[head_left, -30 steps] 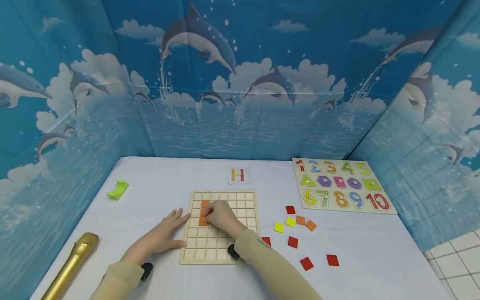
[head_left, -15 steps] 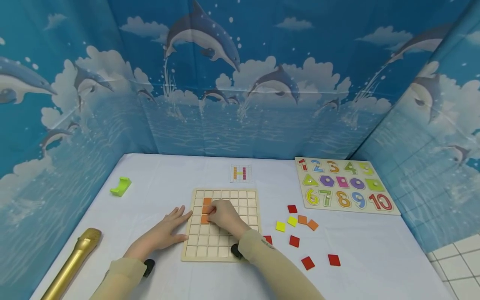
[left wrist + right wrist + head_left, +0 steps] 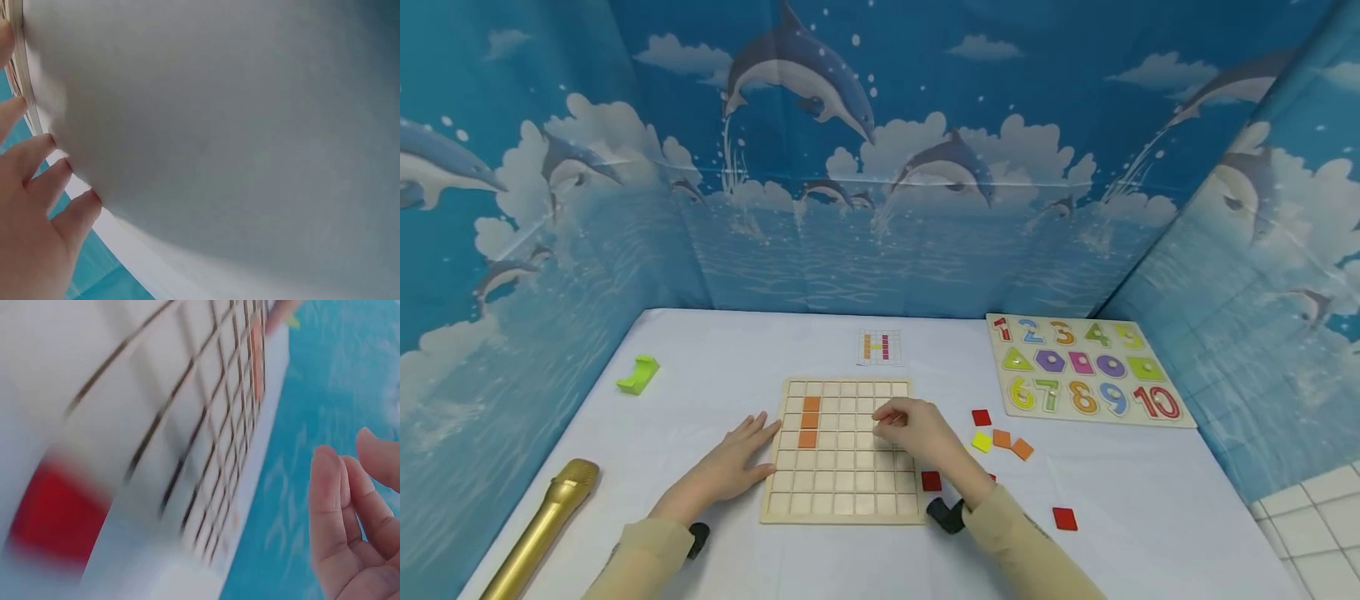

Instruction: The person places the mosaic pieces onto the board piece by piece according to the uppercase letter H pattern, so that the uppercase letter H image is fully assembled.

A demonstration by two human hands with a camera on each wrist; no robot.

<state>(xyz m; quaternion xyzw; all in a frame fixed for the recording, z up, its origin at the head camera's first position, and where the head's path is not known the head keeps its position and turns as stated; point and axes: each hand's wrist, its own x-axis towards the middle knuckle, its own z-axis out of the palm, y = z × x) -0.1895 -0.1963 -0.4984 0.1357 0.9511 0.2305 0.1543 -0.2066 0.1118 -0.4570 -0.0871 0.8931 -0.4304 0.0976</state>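
A wooden grid board (image 3: 842,482) lies on the white table, with three orange square tiles (image 3: 809,420) in one column toward its upper left. My left hand (image 3: 726,462) rests with spread fingers at the board's left edge; the left wrist view shows its fingertips along the wooden rim (image 3: 24,75). Over the board's right side hovers my right hand (image 3: 917,429), fingers loosely bent. In the right wrist view, thumb and fingers (image 3: 326,487) are apart with nothing between them. A red tile (image 3: 931,481) lies by the board's right edge, below the right hand.
Right of the board lie several loose tiles, including a yellow one (image 3: 981,442), orange ones (image 3: 1022,449) and red ones (image 3: 1064,518). A pattern card (image 3: 879,347) and number puzzle (image 3: 1086,371) lie farther back. At left are a green block (image 3: 638,375) and gold microphone (image 3: 542,525).
My right hand has left the orange tiles and moved right across the board, exposing all three tiles. The left hand stays at the board's edge.
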